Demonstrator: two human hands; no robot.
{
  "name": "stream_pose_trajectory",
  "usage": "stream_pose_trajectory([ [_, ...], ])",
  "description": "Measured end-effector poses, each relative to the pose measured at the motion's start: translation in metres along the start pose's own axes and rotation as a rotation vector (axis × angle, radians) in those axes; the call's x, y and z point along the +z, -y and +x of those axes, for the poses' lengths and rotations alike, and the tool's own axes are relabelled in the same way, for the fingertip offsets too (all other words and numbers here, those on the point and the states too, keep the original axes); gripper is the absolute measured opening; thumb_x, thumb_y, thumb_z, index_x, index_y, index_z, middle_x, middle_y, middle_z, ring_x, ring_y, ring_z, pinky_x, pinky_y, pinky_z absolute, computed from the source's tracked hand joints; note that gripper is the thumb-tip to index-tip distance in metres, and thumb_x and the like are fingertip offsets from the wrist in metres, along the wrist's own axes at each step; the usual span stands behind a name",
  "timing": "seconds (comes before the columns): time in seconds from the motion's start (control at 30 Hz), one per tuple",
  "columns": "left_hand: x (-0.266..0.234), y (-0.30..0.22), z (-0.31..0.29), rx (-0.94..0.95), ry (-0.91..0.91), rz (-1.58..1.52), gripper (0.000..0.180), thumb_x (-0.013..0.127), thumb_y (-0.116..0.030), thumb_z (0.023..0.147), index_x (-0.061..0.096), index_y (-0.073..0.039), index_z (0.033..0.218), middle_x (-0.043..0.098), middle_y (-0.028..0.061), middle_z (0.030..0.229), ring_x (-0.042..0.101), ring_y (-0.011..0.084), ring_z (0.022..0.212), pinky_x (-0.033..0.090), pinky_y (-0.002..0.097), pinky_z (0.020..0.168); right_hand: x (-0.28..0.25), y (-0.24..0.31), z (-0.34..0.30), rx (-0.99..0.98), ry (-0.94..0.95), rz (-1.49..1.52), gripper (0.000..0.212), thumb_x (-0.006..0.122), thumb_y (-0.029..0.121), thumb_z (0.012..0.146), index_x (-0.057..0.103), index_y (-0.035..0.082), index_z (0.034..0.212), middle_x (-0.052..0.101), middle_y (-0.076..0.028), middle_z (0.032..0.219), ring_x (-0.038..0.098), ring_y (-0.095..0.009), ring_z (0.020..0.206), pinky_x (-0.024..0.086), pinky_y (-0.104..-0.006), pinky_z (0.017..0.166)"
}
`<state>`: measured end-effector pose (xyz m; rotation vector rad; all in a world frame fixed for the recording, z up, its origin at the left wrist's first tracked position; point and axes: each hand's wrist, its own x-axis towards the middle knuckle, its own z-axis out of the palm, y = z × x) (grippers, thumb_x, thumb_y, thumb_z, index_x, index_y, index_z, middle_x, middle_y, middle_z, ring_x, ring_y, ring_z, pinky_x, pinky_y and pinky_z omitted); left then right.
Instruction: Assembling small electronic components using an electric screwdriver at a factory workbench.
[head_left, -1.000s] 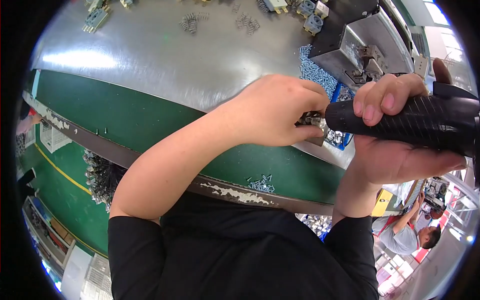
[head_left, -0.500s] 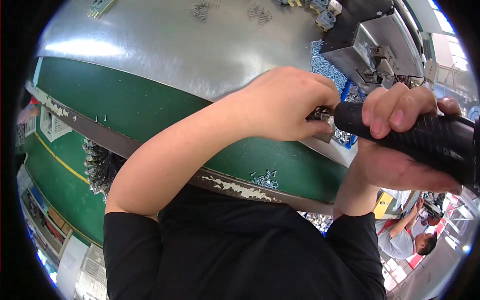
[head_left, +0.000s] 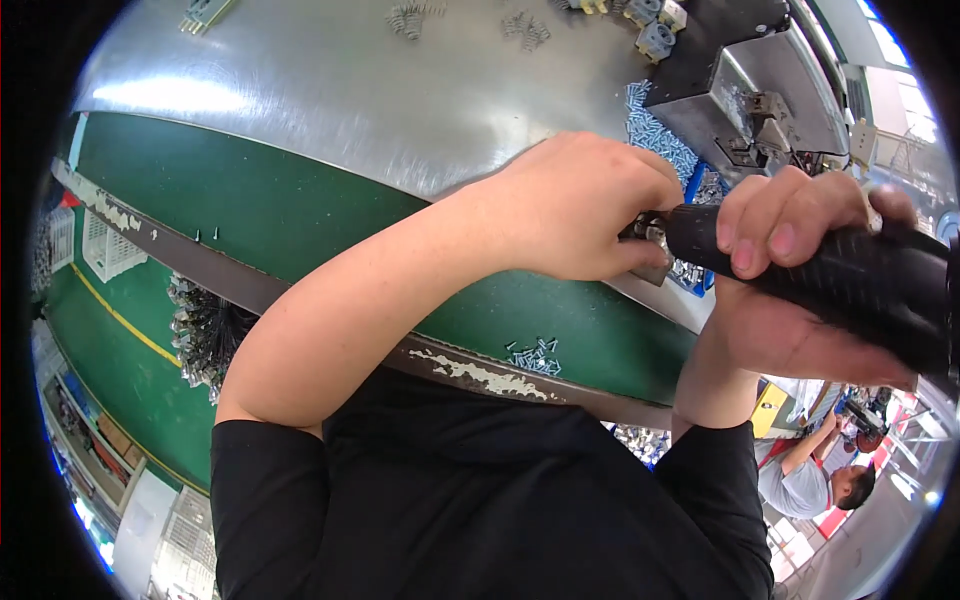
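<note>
My right hand [head_left: 775, 335] is wrapped round a thick black powered screwdriver [head_left: 868, 285], tilted across the right side of the view. Its narrower end points left and meets a small part with dark and metallic surfaces [head_left: 648, 229]. My left hand [head_left: 590, 205] pinches that part between thumb and fingers, which hide most of it. A flat metal edge [head_left: 652, 273] shows just under the left thumb. Where the tool's tip touches the part cannot be made out. Beyond the hands, many small silvery screws [head_left: 660, 135] are heaped on the steel tabletop [head_left: 330, 90].
Loose screws [head_left: 537, 358] lie on the green mat [head_left: 250, 190] near the table edge. A metal-and-black machine [head_left: 775, 85] stands far right, beside grey parts [head_left: 655, 40]. Springs [head_left: 408, 20] sit at the back. Another person [head_left: 812, 487] works at lower right.
Both hands keep their grip, and the tool stays against the part. The right fingers have shifted very slightly left, while the whole view has moved a little.
</note>
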<state>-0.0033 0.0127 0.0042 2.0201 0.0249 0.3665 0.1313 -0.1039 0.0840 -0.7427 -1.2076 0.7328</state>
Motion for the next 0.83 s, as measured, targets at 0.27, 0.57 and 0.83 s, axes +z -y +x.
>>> stream_pose_trajectory([
  [0.27,0.006,-0.003,0.002,0.160,-0.129,-0.005,0.031,0.083,-0.014,0.078,0.076,-0.006,0.107,0.073,0.0096,0.103,0.071,0.0313,0.094,0.057,0.0418,0.083,-0.022,0.038,0.022,0.032,-0.282,-0.246,0.126,0.048,0.099,0.081,0.029,0.003,0.161,0.054,-0.008,0.091,0.052,-0.021,0.070,0.045,-0.0386,0.068],
  [0.57,0.009,-0.011,0.002,0.422,-0.254,0.166,0.039,0.093,-0.015,0.069,0.077,-0.010,0.103,0.071,0.0064,0.093,0.071,0.0275,0.084,0.057,0.0392,0.070,-0.035,0.041,0.005,0.195,-0.293,-0.586,0.102,0.045,0.077,0.101,0.018,0.003,0.166,0.063,-0.020,0.130,0.065,-0.032,0.122,0.049,-0.0451,0.107],
  [0.83,0.018,-0.021,-0.008,0.382,-0.219,0.259,0.036,0.095,-0.020,0.071,0.078,-0.012,0.102,0.075,0.0064,0.095,0.074,0.0279,0.091,0.062,0.0424,0.094,-0.059,0.066,-0.057,0.002,-0.471,-0.826,0.099,0.049,0.069,0.104,0.006,0.010,0.171,0.040,-0.020,0.161,0.046,-0.033,0.145,0.039,-0.0504,0.116],
])
